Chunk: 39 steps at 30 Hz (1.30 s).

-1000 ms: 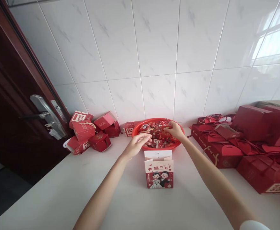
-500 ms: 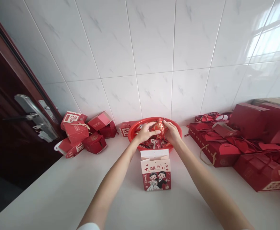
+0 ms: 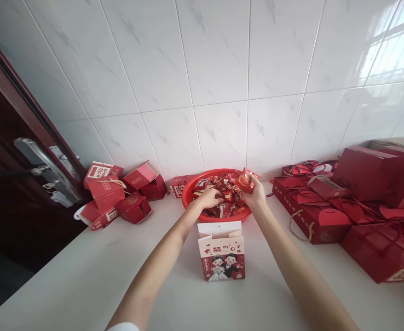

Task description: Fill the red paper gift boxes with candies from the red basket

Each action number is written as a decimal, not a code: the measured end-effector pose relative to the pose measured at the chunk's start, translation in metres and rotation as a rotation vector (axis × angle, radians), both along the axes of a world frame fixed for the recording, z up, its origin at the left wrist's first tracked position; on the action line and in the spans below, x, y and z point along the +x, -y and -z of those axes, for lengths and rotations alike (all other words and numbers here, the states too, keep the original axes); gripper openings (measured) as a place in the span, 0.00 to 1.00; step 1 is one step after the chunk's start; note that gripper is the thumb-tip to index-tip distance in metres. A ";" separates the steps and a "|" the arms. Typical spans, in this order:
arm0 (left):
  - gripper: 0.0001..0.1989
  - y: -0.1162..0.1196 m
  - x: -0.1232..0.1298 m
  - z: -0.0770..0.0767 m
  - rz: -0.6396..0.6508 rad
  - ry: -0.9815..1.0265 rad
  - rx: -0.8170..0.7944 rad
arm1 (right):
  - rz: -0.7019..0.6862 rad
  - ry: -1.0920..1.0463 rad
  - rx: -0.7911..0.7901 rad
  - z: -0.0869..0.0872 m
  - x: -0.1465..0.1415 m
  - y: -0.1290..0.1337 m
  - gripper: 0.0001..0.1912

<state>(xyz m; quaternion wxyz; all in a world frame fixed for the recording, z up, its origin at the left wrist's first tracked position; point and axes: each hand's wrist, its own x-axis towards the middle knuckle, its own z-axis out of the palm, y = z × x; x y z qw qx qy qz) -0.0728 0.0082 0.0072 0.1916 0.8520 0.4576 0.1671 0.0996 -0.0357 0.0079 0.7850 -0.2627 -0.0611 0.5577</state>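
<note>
A: Since half a second ago: right hand [image 3: 256,195] took the shiny red packet [image 3: 246,180] rightward; left hand [image 3: 209,198] came away from it, lower.
B: Grip?
A: Right: fingers closed round the packet, raised by the right rim of the red basin [image 3: 185,197]. Likely held there to leave the left hand room. Left: fingers half curled over the small wrapped packets [image 3: 227,196] in the basin; can't tell if it's gripping any.
B: Further out?
A: Printed box [image 3: 222,266] upright just in front of the basin, top open. Close by, I'd guess, for a short reach.
B: Sides?
A: Loose red boxes [image 3: 110,192] left, bigger handled boxes [image 3: 312,220] right. Middle of the white tabletop [image 3: 177,294] presumably kept for working.
</note>
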 end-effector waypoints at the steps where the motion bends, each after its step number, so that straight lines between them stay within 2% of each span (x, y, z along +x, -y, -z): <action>1: 0.08 -0.001 0.001 0.002 0.000 -0.027 0.001 | 0.002 0.011 0.007 0.000 -0.001 0.001 0.02; 6: 0.19 -0.005 0.015 0.007 -0.008 -0.103 -0.039 | -0.006 0.054 0.004 -0.001 -0.005 0.006 0.01; 14: 0.27 -0.009 0.029 0.015 0.051 -0.116 -0.148 | -0.036 0.100 0.057 -0.001 -0.007 0.007 0.04; 20: 0.22 -0.008 0.041 0.015 0.050 -0.010 -0.135 | -0.047 0.149 0.106 0.007 -0.005 0.003 0.05; 25: 0.15 -0.005 0.034 0.001 -0.005 0.235 -0.028 | 0.013 0.194 0.119 0.013 -0.004 -0.002 0.05; 28: 0.16 -0.003 0.027 -0.008 -0.030 0.389 0.027 | -0.041 0.179 0.105 0.009 -0.005 0.001 0.04; 32: 0.12 0.001 0.026 -0.013 0.019 0.575 -0.043 | -0.131 0.199 0.106 0.003 -0.007 0.008 0.05; 34: 0.11 0.002 0.027 -0.014 0.019 0.579 -0.069 | -0.149 0.240 0.114 0.002 -0.007 0.010 0.06; 37: 0.16 0.001 0.026 -0.013 0.013 0.563 -0.054 | -0.118 0.270 0.110 0.003 -0.007 0.009 0.08; 39: 0.18 0.001 0.020 -0.012 0.035 0.438 -0.048 | -0.074 0.254 0.105 0.005 -0.007 0.008 0.09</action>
